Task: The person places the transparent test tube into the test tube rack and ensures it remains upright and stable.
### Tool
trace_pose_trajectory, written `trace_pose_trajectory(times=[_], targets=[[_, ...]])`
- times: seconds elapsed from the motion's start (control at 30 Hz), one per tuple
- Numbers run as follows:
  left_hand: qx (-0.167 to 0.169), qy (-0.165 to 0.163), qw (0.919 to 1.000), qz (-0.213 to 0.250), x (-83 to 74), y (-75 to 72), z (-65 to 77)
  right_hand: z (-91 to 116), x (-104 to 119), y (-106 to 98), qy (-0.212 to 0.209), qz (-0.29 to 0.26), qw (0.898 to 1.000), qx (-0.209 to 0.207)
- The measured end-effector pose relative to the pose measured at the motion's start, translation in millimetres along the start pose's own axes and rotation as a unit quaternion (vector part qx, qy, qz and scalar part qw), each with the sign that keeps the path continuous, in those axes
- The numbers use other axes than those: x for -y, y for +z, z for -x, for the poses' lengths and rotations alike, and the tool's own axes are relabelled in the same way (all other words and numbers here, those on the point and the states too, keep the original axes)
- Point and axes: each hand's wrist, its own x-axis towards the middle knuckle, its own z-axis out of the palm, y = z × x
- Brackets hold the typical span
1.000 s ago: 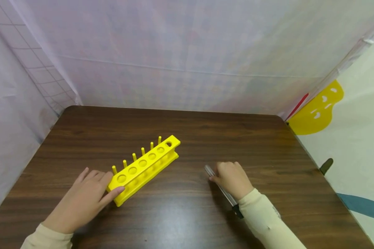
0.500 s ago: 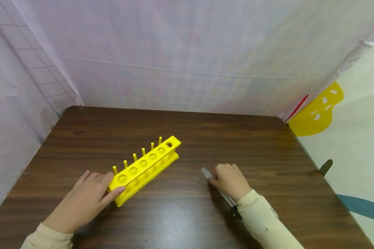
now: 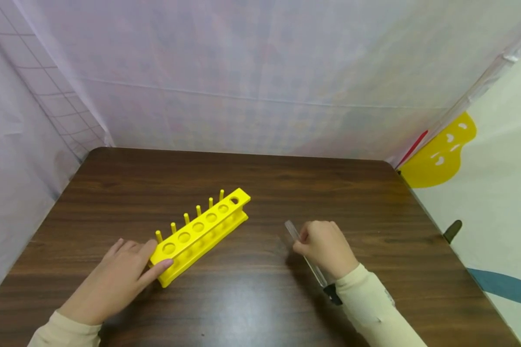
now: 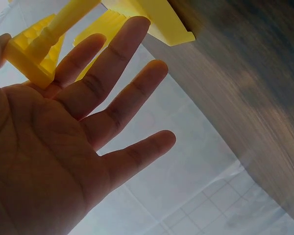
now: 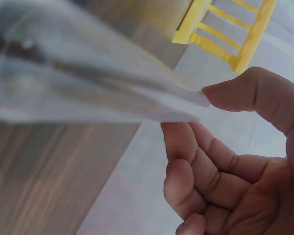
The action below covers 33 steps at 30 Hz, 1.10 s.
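A yellow test tube rack [image 3: 204, 224] stands slantwise left of the table's middle, with a row of round holes and several pegs along its far side; no tube shows in it. My left hand [image 3: 113, 279] holds its near left end between thumb and index finger. In the left wrist view the other fingers [image 4: 122, 103] stretch out past the rack's end [image 4: 32, 61]. To the right, my right hand [image 3: 327, 246] pinches a clear test tube [image 3: 292, 230] with thumb and fingertips. The tube slants over the table, and close to the right wrist camera it [image 5: 88, 83] looks blurred.
Beneath lies a dark wood-grain table [image 3: 252, 313]. A pale patterned curtain [image 3: 260, 86] hangs behind its far edge, and white sheeting flanks it. On the right sheet is a yellow printed shape [image 3: 440, 161]. A dark band [image 3: 332, 294] sits at my right wrist.
The right hand dipped slightly left with the test tube, then moved a little back to the right and farther from me. The left hand and the rack stay as they were.
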Motion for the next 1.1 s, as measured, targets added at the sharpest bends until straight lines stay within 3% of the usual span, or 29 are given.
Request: trace_pose_trajectory(times=[0.77,1.1], targets=[[0.011,0.001,0.9999,0.006,0.9,-2.0,-2.2,8,24,-27,-0.033,-0.039,0.991,-0.124],[0.022,0.011,0.9997,0.007,1.9,-2.7,-2.8,12,30,-33,-0.062,-0.074,0.977,-0.192]])
